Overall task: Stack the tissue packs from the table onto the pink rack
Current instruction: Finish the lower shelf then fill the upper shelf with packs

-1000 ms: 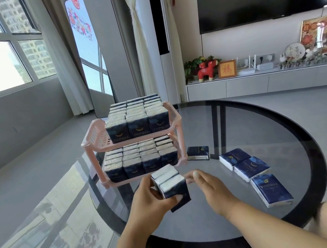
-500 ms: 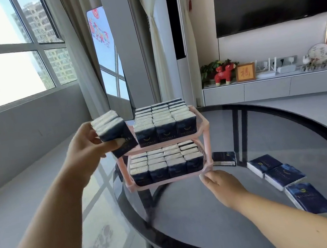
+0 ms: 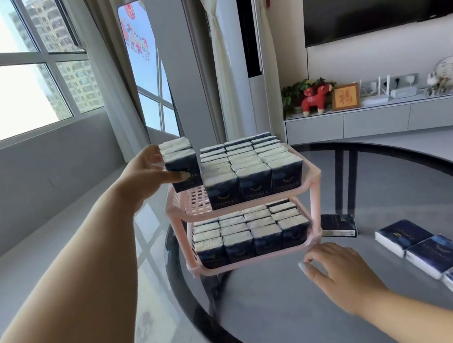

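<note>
Left hand (image 3: 146, 172) clamps upright tissue packs (image 3: 181, 163) over pink rack's (image 3: 315, 184) empty left column; right hand (image 3: 337, 271), fingers loosely spread, hovers beside base.

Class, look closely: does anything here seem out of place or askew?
Only mildly. One tissue pack lies apart beside the pink rack, away from the row of three packs on the table. Nothing looks spilled or damaged.

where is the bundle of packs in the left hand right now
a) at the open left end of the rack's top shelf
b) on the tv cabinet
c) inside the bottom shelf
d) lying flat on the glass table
a: the left hand grips the bundle of packs upright over the bare lattice at the left end of the pink rack, beside the top shelf's filled rows.
</note>
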A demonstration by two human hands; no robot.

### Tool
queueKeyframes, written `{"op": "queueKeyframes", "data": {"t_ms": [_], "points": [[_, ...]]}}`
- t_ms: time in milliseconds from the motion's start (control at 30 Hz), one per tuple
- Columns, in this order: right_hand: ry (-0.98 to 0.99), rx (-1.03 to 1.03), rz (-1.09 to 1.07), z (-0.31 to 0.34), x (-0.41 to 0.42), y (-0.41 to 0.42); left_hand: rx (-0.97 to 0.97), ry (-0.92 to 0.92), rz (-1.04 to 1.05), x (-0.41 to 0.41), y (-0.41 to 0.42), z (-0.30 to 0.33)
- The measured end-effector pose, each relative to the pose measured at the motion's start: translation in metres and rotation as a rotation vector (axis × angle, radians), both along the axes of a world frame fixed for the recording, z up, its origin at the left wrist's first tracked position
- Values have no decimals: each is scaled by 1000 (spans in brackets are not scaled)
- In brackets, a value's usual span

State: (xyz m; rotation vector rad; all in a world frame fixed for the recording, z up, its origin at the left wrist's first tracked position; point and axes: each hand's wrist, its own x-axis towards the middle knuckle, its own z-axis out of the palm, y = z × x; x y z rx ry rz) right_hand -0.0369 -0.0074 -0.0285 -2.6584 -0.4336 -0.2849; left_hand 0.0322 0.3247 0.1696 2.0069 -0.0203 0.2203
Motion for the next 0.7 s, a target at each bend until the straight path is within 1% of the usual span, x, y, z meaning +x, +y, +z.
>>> {"op": "queueKeyframes", "data": {"t_ms": [133,367,567,700], "points": [[-14,-11,4,-1,0,1,19,47,-44,18,5,-10],[-45,-23,9,-4,2,1,88,24,-124,36,0,-28],[-54,-42,12,-3,2,1,234,38,-76,49,1,-30],[-60,-40,13,-1,1,3,460,87,-82,54,5,-28]]}}
